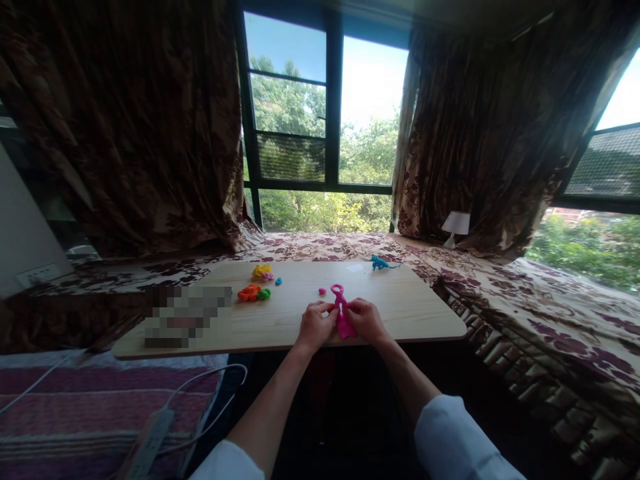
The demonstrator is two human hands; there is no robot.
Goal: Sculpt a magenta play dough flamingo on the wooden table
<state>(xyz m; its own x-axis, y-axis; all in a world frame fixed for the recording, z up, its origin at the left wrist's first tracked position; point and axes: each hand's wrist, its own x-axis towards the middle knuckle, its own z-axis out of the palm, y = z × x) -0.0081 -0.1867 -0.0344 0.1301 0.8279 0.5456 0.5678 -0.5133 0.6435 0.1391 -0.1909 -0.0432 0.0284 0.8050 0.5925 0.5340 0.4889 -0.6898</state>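
A bright pink clay figure (345, 327) with a loop at its top and a wider lower part is between my hands, near the front edge of the wooden table (290, 327). My left hand (319, 325) pinches its left side with thumb and fingers. On its right side my right hand (366, 320) is closed on it in the same way. Just beyond, a small pink lump (322, 291) lies on the tabletop. Farther left are orange clay (249, 293), green clay (264, 293), yellow clay (261, 271), light pink clay (268, 277) and a small blue lump (279, 281).
A blue animal figure (381, 263) stands at the table's back right. At its left end is a pixelated item (187, 317). Behind, a patterned ledge holds a small lamp (455, 227). A power strip (150, 440) with white cable lies at lower left.
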